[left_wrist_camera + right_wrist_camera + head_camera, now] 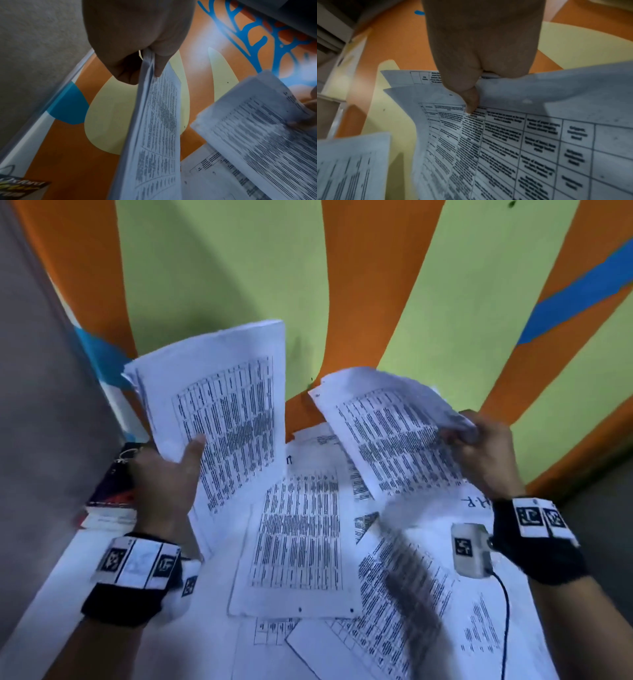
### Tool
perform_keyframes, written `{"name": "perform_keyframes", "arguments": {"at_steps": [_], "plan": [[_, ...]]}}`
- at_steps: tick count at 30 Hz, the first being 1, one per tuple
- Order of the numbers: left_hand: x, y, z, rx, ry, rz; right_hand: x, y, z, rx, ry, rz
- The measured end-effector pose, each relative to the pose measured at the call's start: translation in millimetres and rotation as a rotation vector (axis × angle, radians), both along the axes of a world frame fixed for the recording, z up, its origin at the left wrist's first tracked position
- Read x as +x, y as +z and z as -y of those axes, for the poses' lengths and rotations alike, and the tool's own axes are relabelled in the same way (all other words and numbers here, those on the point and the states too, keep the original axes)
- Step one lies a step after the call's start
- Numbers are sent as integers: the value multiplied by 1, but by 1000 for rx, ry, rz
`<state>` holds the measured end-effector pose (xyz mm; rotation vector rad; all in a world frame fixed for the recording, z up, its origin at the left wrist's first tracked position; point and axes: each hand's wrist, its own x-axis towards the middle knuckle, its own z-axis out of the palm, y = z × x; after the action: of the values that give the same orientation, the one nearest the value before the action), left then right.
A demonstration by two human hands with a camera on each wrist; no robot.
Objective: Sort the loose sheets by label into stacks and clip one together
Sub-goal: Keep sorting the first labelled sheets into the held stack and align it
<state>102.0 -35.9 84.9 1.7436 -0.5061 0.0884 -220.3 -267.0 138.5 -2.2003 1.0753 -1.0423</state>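
A person's left hand (164, 484) holds a sheaf (222, 412) of printed sheets upright above the table's (239, 268) left side, thumb on the front, fingers curled behind. The right hand (486, 453) pinches the upper edge of a second bundle (394, 433), raised and tilted above the right side, apart from the first. Beneath both, loose sheets (301, 539) of dense tables lie overlapping on the near part of the table, which is patterned orange and green. A book (109, 501) sits at the left edge.
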Motion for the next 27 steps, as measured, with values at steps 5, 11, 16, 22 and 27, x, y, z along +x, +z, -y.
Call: {"name": "perform_keyframes", "arguments": {"at_steps": [5, 11, 16, 22, 27], "plan": [[-16, 6, 7, 40, -40, 19, -17, 32, 17, -136, -89, 81], [-6, -6, 12, 56, -59, -8, -36, 73, 37, -126, -129, 351], [7, -14, 15, 42, -70, -12, -46, 102, 47, 35, 80, 490], [0, -11, 13, 25, -118, -14, -68, 25, 74, 382, -71, 118], [-3, -11, 13, 39, -143, 4, -69, -60, 56, 489, -263, -315]]}}
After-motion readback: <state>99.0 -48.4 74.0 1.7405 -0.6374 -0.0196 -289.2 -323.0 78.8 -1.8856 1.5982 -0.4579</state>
